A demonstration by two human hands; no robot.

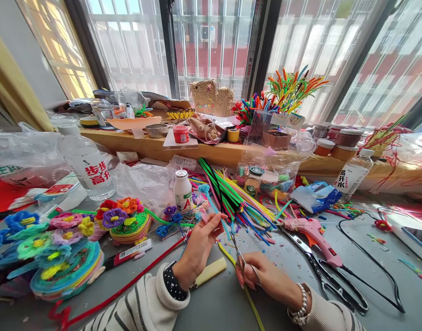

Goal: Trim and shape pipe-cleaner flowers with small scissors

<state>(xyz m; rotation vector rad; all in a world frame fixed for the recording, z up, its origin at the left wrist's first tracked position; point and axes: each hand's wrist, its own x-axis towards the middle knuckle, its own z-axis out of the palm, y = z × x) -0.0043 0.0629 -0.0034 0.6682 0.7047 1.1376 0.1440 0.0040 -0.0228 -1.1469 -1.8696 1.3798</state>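
My left hand (201,242) pinches the end of a light blue pipe cleaner (225,226) above the grey table. My right hand (264,276) is closed on small scissors (239,254), whose blades point up toward that pipe cleaner. A yellow pipe cleaner (249,298) lies under my right hand. Just beyond both hands is a pile of loose pipe cleaners (238,197) in green, pink, blue and yellow. Both wrists wear striped sleeves; the right wrist has a bead bracelet.
Finished pipe-cleaner flowers on coiled discs (67,264) sit at left. A pink glue gun (314,234) and large black scissors (331,280) lie at right. A small white bottle (182,191), water bottles (89,163), plastic bags and a cluttered wooden shelf (211,154) stand behind.
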